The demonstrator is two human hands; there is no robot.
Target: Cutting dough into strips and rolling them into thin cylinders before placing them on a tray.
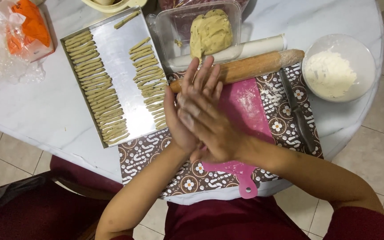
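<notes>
A round white marble tabletop [36, 115] stands on a floor of pale beige tiles [5, 151]; a dark red chair seat [74, 173] sits tucked under its near edge.

A round, white marbled counter [45, 111] is seen from above. A metal baking tray [121, 53], a clear plastic tub [165, 31], a white bowl [365, 66], a patterned brown mat [147, 151] and a crumpled plastic bag [5, 58] are laid directly on it.
</notes>
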